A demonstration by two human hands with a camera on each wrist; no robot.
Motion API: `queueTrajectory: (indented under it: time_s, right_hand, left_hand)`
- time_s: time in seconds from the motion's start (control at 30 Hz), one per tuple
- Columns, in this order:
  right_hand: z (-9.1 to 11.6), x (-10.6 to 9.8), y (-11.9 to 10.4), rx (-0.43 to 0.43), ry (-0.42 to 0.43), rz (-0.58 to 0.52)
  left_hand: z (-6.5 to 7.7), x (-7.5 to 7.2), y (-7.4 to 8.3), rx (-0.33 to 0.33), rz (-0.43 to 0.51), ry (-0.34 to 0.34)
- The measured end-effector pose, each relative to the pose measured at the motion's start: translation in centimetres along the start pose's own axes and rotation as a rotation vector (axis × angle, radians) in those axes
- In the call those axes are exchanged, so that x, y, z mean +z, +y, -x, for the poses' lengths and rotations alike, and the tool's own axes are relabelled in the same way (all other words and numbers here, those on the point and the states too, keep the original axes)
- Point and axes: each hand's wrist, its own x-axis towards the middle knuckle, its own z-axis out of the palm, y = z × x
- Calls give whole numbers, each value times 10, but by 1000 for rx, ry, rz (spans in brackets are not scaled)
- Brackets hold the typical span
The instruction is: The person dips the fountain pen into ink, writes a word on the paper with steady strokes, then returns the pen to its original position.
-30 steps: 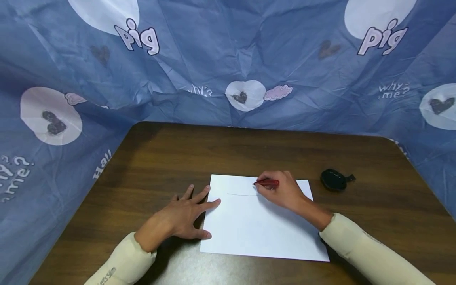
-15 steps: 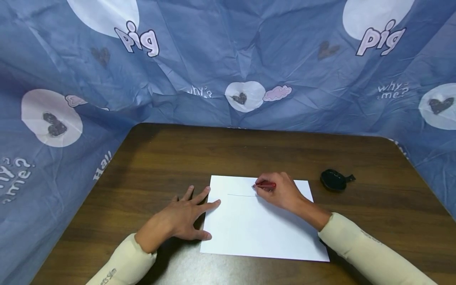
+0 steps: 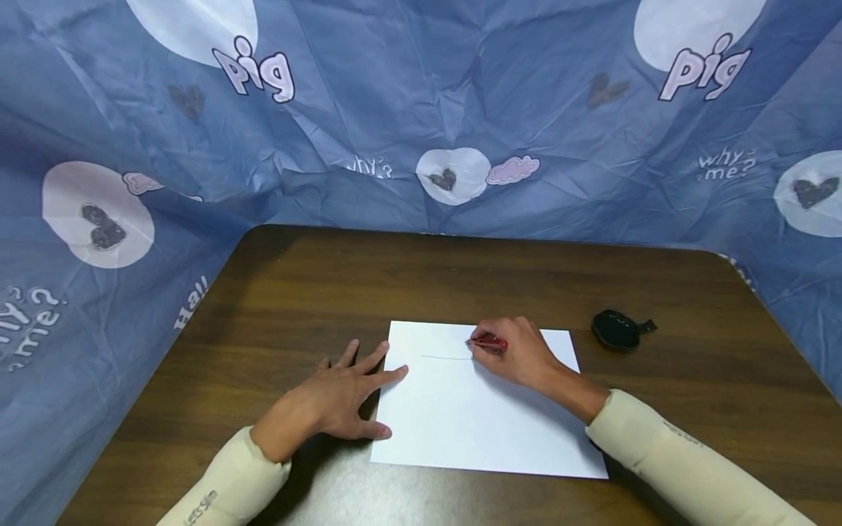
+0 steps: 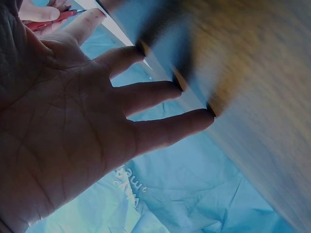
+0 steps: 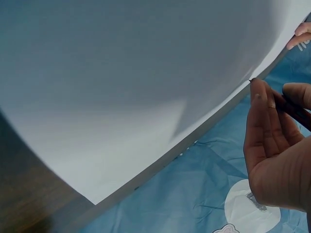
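White sheet (image 3: 487,438): we see it lying flat on the worktop (image 3: 395,277), reaching from the fingertips of the left hand (image 3: 332,405) to beneath the right hand (image 3: 520,354).
Drawn line (image 3: 447,358): we find it thin and dark, running crosswise on the sheet nearer its far edge, its right end beside the right hand.
Red pen (image 3: 490,342): we have it over the sheet, tip pointing left, just beyond the drawn line; whether the tip touches the paper we cannot tell.
Right fingers: we see them curled in, pinching the red pen with the thumb.
Left fingers: we see them spread wide and nearly straight, holding nothing, index and thumb tips on the sheet's left margin, the outer ones on the wood.
Dark object (image 3: 615,331): we note its rounded body and short tab, to the right of the sheet and apart from it.
Sleeves (image 3: 230,475): cream on both arms, with dark lettering.
Curtain (image 3: 368,109): blue behind our worktop, printed with hearts and "pig".
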Motion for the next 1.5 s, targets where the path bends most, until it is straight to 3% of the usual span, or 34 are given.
queueTrajectory:
  time_s: [0.6, 1.5]
  right_hand:
    - [3, 1, 0, 7, -32, -15]
    - [4, 3, -6, -141, -152, -153]
  left_hand:
    - [-1, 1, 1, 7, -8, -2]
    - [0, 0, 2, 7, -4, 13]
